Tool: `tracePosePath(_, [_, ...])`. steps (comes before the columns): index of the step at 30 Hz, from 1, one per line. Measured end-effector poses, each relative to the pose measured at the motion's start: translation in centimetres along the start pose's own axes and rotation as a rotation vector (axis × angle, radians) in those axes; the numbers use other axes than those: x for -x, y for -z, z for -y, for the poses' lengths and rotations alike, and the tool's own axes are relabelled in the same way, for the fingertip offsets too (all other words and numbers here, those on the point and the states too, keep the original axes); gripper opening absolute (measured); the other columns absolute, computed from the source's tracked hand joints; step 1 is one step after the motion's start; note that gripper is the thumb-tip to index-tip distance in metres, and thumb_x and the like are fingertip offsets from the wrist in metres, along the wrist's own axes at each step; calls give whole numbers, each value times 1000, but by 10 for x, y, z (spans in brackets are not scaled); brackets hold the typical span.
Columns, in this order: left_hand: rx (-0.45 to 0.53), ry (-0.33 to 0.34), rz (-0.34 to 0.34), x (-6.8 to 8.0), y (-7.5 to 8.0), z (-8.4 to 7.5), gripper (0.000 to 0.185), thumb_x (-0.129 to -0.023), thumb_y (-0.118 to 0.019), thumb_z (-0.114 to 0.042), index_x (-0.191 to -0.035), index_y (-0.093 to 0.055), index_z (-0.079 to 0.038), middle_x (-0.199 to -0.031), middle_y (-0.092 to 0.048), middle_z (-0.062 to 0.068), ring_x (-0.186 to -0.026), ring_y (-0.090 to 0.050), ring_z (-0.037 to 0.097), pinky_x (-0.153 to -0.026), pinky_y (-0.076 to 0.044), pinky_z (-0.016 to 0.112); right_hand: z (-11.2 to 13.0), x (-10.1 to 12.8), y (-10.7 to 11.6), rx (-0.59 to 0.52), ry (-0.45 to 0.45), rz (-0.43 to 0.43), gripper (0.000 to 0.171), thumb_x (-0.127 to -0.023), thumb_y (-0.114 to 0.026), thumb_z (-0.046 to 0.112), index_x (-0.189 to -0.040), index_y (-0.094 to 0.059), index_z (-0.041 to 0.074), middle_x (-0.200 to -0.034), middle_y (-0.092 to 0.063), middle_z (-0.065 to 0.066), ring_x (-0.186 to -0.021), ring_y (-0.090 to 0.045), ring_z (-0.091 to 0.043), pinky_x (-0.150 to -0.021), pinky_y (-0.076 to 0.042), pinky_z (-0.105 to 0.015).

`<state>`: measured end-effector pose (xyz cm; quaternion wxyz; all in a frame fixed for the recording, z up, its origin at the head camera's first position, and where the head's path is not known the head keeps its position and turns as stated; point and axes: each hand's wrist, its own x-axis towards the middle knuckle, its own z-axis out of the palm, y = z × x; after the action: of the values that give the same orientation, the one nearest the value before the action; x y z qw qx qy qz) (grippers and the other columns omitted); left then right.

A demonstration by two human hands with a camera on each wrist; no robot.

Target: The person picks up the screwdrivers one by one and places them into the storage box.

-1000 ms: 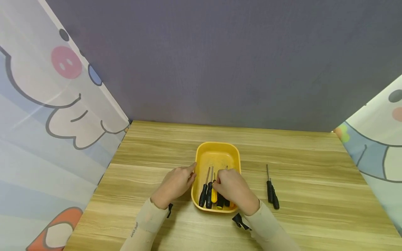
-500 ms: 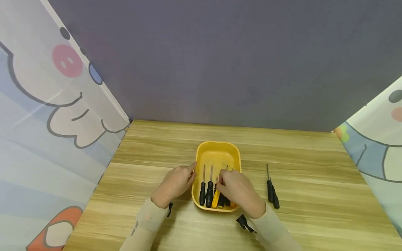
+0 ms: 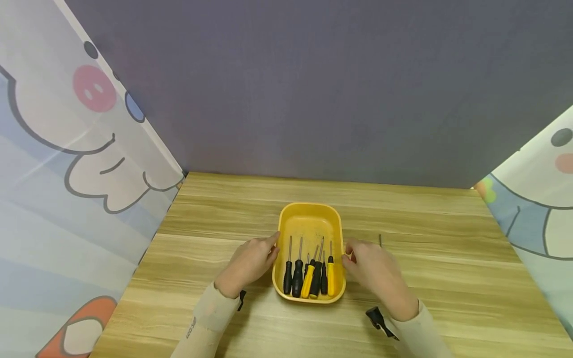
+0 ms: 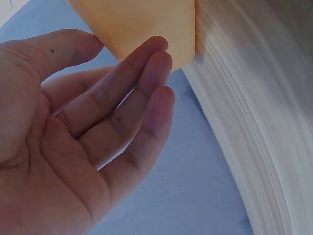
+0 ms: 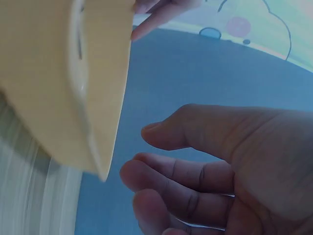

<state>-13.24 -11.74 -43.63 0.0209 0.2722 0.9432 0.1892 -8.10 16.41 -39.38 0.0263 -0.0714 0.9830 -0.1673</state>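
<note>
A yellow tray (image 3: 310, 216) holds several screwdrivers side by side, handles toward the near end. Among them are a black-handled screwdriver (image 3: 287, 278) at the left, a slightly tilted yellow-handled one (image 3: 308, 284) in the middle and another yellow-handled screwdriver (image 3: 331, 279) at the right. My left hand (image 3: 251, 263) rests at the left rim, thumb and index fingertips right at the edge. Its other fingers lie loosely extended along the outer wall (image 4: 146, 24) in the left wrist view. Just outside the right rim is my right hand (image 3: 373, 263); the right wrist view shows its loosely bent fingers (image 5: 146, 178) holding nothing.
Beyond my right hand the thin shaft of a screwdriver (image 3: 380, 240) shows on the wooden table (image 3: 447, 248); its handle is hidden by that hand. A grey panel (image 3: 313, 89) rises behind the table, with cartoon-printed sheets (image 3: 89, 189) at both sides.
My right hand has left the screwdrivers and moved right, out past the tray's rim. The leftmost screwdriver has straightened and the middle yellow-handled one now leans. My left hand stays put.
</note>
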Motion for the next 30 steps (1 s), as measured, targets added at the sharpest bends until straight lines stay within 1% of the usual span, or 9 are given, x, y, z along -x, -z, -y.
tracePosePath(5, [3, 3, -4, 1, 0, 0, 44, -100, -62, -17, -140, -56, 1, -59, -45, -8, -48, -41, 6, -42, -38, 24, -19, 8, 2, 0, -23, -19, 10, -89, -70, 17, -85, -63, 11, -67, -53, 6, -54, -46, -12, -46, -39, -29])
tracePosePath(7, [4, 1, -9, 1, -1, 0, 44, -100, -62, -16, -140, -56, 1, -60, -45, -8, -48, -41, 6, -42, -38, 23, -27, 11, 3, 7, -35, -14, 10, -89, -70, 16, -86, -64, 10, -67, -53, 5, -54, -46, -13, -47, -40, -30])
tracePosePath(10, [10, -1, -12, 0, -1, 0, 44, -100, -62, -16, -139, -56, 2, -60, -44, -8, -48, -41, 6, -42, -38, 23, -41, 17, 3, 18, -66, 12, 10, -90, -69, 16, -86, -63, 10, -68, -52, 4, -55, -46, -14, -46, -39, -31])
tracePosePath(15, [9, 3, -2, 0, -2, 0, 44, -101, -61, -18, -140, -55, 2, -59, -44, -8, -47, -40, 5, -42, -38, 23, -67, 29, -4, 16, -115, 62, 10, -90, -69, 12, -83, -62, 9, -63, -49, 4, -51, -44, -14, -43, -37, -31])
tracePosePath(19, [5, 6, 2, 1, -2, 0, 44, -101, -61, -18, -140, -55, 2, -59, -44, -8, -48, -40, 5, -42, -38, 23, -85, 37, -10, -2, -148, 99, 9, -90, -70, 11, -85, -64, 5, -67, -55, 2, -51, -46, -14, -44, -39, -30])
tracePosePath(23, [4, 5, 2, 1, -1, 1, 45, -100, -61, -17, -140, -55, 2, -59, -44, -8, -48, -40, 6, -42, -38, 23, -95, 41, -14, -15, -192, 133, 9, -90, -69, 12, -88, -65, 4, -72, -59, 0, -54, -47, -15, -46, -41, -31])
tracePosePath(30, [0, 1, -1, 1, -1, 1, 44, -100, -61, -17, -140, -56, 2, -59, -44, -8, -48, -40, 6, -42, -38, 23, -103, 46, -21, -31, -199, 162, 10, -91, -69, 13, -86, -66, 4, -64, -53, 2, -50, -46, -15, -45, -39, -30])
